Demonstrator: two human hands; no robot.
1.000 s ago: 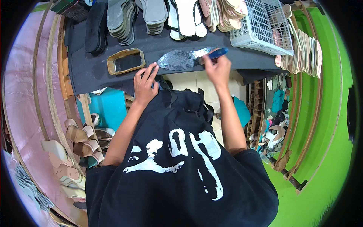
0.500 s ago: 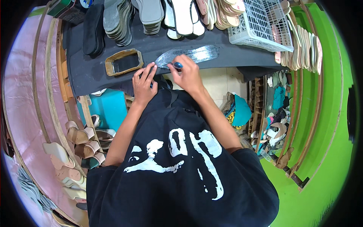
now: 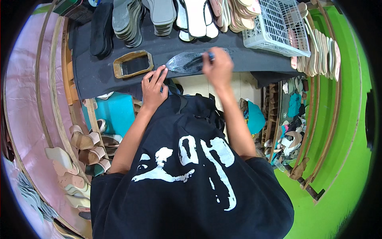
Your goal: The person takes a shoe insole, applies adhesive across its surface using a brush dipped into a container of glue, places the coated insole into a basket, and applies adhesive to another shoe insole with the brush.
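Observation:
A black shoe sole lies flat on the dark-covered table, its surface shiny and streaked as if wet. My right hand is closed around a short tool with a dark blue handle, above the sole's right half; the tool's working end is hidden behind the hand. At the sole's left tip rests a fingertip of my left hand, whose fingers are spread and hold nothing. Just left of that hand stands a brown-rimmed, elongated eight-sided container with a dark inside.
Along the table's far side are stacks of black soles, grey soles and beige soles. A white plastic basket stands at the far right. Shoe racks flank me on both sides.
My right hand has swept rightward along the sole with the blue-handled tool, uncovering the left part. My left hand stays at the sole's left tip. The view has shifted slightly.

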